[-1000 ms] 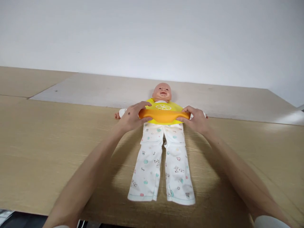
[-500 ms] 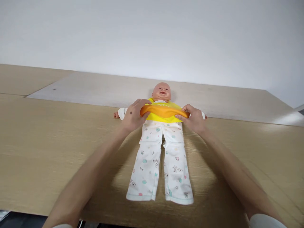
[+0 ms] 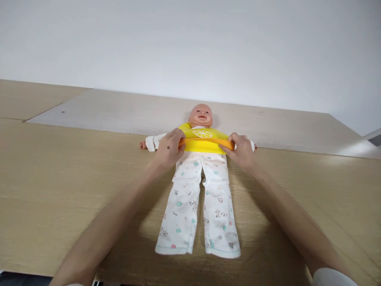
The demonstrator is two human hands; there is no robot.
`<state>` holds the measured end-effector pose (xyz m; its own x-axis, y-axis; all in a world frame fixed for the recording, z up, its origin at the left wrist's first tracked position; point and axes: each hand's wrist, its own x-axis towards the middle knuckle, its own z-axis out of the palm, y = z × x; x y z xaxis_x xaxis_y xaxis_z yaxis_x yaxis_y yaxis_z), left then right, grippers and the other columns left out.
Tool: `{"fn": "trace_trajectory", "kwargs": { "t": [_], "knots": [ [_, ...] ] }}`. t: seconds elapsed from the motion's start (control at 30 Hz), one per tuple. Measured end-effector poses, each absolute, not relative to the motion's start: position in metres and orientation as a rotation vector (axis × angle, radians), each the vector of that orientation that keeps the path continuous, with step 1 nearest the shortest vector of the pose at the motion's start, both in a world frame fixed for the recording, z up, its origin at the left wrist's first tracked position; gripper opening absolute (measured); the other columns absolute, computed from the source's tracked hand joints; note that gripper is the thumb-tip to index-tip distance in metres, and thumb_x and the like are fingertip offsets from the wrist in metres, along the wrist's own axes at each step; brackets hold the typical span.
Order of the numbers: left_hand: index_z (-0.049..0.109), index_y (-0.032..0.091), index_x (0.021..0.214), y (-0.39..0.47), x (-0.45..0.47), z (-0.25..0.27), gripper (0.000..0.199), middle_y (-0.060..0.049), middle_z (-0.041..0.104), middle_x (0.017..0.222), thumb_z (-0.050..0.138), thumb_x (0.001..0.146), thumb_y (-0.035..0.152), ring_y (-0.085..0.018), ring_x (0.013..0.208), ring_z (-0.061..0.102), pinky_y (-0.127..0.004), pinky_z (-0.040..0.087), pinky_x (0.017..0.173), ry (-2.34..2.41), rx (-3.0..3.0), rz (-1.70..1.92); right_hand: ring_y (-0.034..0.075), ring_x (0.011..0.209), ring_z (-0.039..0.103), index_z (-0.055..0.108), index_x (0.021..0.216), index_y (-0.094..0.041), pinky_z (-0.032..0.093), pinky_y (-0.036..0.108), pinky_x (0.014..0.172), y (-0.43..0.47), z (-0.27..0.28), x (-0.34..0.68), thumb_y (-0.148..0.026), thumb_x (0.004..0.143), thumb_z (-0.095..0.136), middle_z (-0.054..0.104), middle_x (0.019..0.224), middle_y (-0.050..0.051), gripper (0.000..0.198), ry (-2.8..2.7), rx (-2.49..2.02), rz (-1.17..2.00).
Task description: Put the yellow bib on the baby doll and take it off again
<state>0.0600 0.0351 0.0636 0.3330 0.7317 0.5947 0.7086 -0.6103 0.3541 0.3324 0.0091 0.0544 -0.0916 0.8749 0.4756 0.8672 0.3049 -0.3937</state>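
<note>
A baby doll [image 3: 201,115] lies on its back on the table, arms spread and head away from me. Across its chest is a yellow bib [image 3: 205,147] with a white citrus-slice print and an orange lower edge that stands up as a pocket lip. My left hand [image 3: 171,147] grips the left end of that orange edge between thumb and fingers. The right end is pinched in my right hand [image 3: 240,149]. Below the bib, white patterned trousers [image 3: 184,214] cover the doll's legs, which point toward me.
The wooden table [image 3: 74,190] stretches to both sides, with a paler strip [image 3: 125,115] along its far part. Behind it rises a white wall [image 3: 190,47]. Something dark [image 3: 24,279] shows beyond the near edge at lower left.
Both hands have drawn the orange edge slightly down and toward me. It looks flatter and straighter, and the citrus print above it is now uncovered.
</note>
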Motion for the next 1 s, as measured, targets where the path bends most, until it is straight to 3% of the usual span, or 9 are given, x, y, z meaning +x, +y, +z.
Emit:
{"fn": "trace_trajectory", "kwargs": {
  "t": [0.2,0.37,0.43,0.5,0.63,0.8,1.0],
  "knots": [
    [0.04,0.022,0.073,0.035,0.05,0.062,0.012,-0.003,0.054,0.073,0.047,0.079,0.014,-0.016,0.063,0.046,-0.028,0.035,0.057,1.27,2.719,1.117,0.02,0.081,0.055,0.052,0.084,-0.018,0.04,0.032,0.08,0.006,0.06,0.348,-0.04,0.075,0.061,0.061,0.082,0.006,0.025,-2.177,-1.298,-0.002],
    [0.044,0.02,0.074,0.031,0.043,0.075,0.011,-0.004,0.057,0.078,0.052,0.08,0.016,-0.016,0.068,0.051,-0.027,0.04,0.062,1.243,2.782,0.973,0.02,0.088,0.061,0.058,0.099,-0.019,0.044,0.03,0.079,0.003,0.069,0.366,-0.041,0.082,0.062,0.066,0.099,0.006,0.029,-2.354,-1.171,0.096],
    [0.049,0.02,0.081,0.031,0.037,0.08,0.01,-0.004,0.059,0.084,0.056,0.075,0.017,-0.017,0.075,0.055,-0.028,0.043,0.067,1.185,2.782,0.832,0.021,0.09,0.063,0.059,0.102,-0.02,0.044,0.03,0.078,0.004,0.07,0.371,-0.047,0.086,0.061,0.067,0.103,0.005,0.031,-2.394,-1.194,0.112],
    [0.052,0.02,0.093,0.034,0.029,0.082,0.023,-0.004,0.061,0.091,0.057,0.071,0.017,-0.019,0.081,0.057,-0.03,0.046,0.073,1.124,2.736,0.756,0.022,0.089,0.063,0.059,0.102,-0.02,0.044,0.031,0.077,0.005,0.068,0.374,-0.053,0.088,0.059,0.068,0.103,0.005,0.036,-2.386,-1.246,0.06],
    [0.053,0.021,0.107,0.043,0.016,0.077,0.033,-0.004,0.063,0.102,0.057,0.074,0.018,-0.019,0.091,0.06,-0.031,0.047,0.081,1.082,2.662,0.732,0.022,0.084,0.062,0.059,0.1,-0.02,0.042,0.031,0.073,0.007,0.065,0.372,-0.064,0.089,0.051,0.068,0.098,0.006,0.047,-2.328,-1.306,-0.068],
    [0.053,0.019,0.099,0.044,0.019,0.076,0.022,-0.005,0.064,0.091,0.054,0.078,0.014,-0.019,0.081,0.06,-0.03,0.045,0.072,1.08,2.757,0.826,0.02,0.076,0.06,0.055,0.091,-0.018,0.04,0.029,0.068,0.008,0.066,0.367,-0.067,0.091,0.044,0.067,0.089,0.006,0.05,-2.287,-1.254,-0.121],
    [0.052,0.019,0.087,0.034,0.034,0.082,0.018,-0.004,0.063,0.082,0.049,0.075,0.006,-0.015,0.068,0.055,-0.025,0.04,0.06,1.127,2.888,0.98,0.016,0.068,0.054,0.05,0.084,-0.018,0.036,0.027,0.064,0.008,0.063,0.361,-0.05,0.093,0.049,0.064,0.08,0.005,0.033,-2.249,-1.208,-0.222]
  ]
}}
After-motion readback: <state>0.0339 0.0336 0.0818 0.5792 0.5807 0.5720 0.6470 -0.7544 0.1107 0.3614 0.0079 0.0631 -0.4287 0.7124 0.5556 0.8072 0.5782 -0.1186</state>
